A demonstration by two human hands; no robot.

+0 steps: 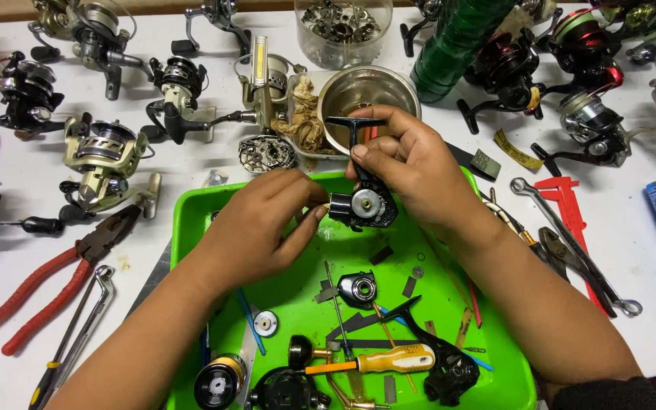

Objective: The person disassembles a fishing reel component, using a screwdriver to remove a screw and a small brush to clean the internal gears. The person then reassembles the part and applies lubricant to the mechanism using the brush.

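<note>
Over a bright green tray (191, 220), both hands work on a black fishing reel body (364, 203). My right hand (408, 171) grips the reel body from above and behind, its black foot sticking up past the fingers. My left hand (260, 224) pinches the reel's left side with thumb and fingertips. In the tray below lie a black side cover (357, 288), a yellow-handled screwdriver (377, 360), a black rotor piece (442, 364), a spool (218, 383) and several small loose parts.
Several fishing reels (104, 156) ring the white table. Red-handled pliers (55, 281) and a wrench (77, 338) lie left of the tray. A metal bowl (370, 89), a clear tub of parts (341, 26), a red caliper (571, 209) and spanners (571, 247) sit behind and right.
</note>
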